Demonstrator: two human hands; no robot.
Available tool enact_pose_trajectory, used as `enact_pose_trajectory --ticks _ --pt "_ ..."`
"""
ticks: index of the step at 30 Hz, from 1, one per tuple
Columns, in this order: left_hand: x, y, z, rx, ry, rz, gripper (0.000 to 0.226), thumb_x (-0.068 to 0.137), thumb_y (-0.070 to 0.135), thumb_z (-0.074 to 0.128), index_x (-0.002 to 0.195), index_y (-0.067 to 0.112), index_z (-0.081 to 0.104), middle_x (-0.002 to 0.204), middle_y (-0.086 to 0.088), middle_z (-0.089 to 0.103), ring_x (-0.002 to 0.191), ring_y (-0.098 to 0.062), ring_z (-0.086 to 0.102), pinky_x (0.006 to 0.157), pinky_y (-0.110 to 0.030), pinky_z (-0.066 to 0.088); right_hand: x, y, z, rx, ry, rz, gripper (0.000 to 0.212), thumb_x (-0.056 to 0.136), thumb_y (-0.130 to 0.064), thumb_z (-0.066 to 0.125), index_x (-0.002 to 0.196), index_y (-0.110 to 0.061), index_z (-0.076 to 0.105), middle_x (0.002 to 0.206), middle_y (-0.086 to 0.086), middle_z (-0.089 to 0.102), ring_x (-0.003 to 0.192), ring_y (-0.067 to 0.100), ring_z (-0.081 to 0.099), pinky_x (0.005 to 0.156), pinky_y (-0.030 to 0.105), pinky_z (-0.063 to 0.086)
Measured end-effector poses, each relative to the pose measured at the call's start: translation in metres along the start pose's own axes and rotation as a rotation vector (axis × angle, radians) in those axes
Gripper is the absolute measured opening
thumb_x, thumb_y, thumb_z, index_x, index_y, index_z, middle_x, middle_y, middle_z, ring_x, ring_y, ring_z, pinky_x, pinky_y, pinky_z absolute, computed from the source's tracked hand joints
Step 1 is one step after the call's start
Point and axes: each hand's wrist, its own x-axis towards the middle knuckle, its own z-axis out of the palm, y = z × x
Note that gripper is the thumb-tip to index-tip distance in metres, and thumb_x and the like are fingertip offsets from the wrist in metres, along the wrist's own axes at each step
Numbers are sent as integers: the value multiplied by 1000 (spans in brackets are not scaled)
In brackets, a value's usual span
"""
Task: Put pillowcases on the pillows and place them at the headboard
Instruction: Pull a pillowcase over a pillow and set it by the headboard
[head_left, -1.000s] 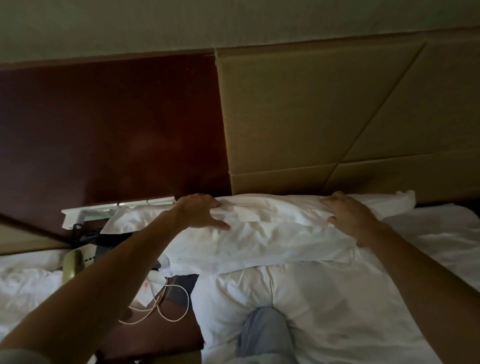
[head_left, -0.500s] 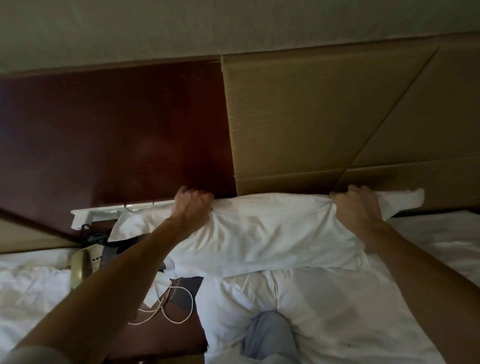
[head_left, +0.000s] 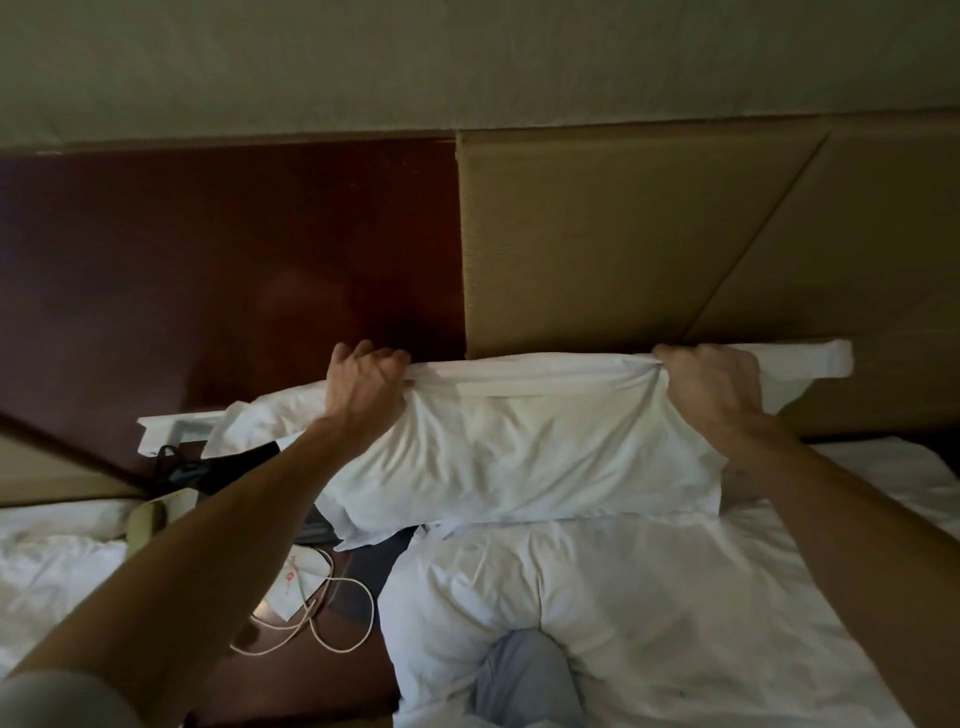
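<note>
A white pillow in its pillowcase (head_left: 524, 457) hangs upright in front of the tan padded headboard (head_left: 649, 249). My left hand (head_left: 363, 384) grips its top edge at the left, fingers curled over the fabric. At the right end of that edge my right hand (head_left: 717, 384) grips the cloth too, and a loose flap of pillowcase (head_left: 810, 358) sticks out past it. The pillow's lower edge touches the white bedding (head_left: 649, 613) beneath it.
A dark red wood panel (head_left: 234, 270) stands left of the headboard. Below it a bedside table carries a phone handset (head_left: 150, 525), a black object, a paper and a white cable (head_left: 322, 623). My knee in grey cloth (head_left: 519, 680) presses into the bedding. Another bed (head_left: 52, 571) lies at the left.
Both hands went from resting flat on the lying pillow to gripping its top edge, and they have lifted it upright against the headboard.
</note>
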Motion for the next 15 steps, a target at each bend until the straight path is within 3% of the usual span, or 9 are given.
enact_pose_trajectory --ticks 6,10,13,15 --pt "2 10 14 34 -120 -39 10 86 32 65 94 26 66 86 4 71 92 -22 58 82 -38 37 3 -5 30 96 -157 17 24 92 -18 49 96 -30 69 88 3 70 85 27 68 66 32 45" --pt "2 18 23 71 -146 -23 14 86 35 65 97 26 67 91 3 71 95 -22 58 83 -37 37 0 -1 57 269 -215 102 37 94 -19 43 120 -35 64 107 5 70 97 28 65 77 35 50" --pt "4 18 27 33 -169 -13 21 85 32 66 105 24 63 100 2 70 98 -23 59 85 -39 39 -1 2 65 396 -300 59 50 95 -11 43 143 -25 46 145 2 50 121 29 55 98 37 46" --pt "6 20 28 -31 -163 9 30 83 24 65 112 23 58 105 1 68 100 -23 58 87 -41 40 -5 3 64 459 -318 38 55 96 -10 43 149 -22 37 159 0 31 135 27 44 108 37 39"
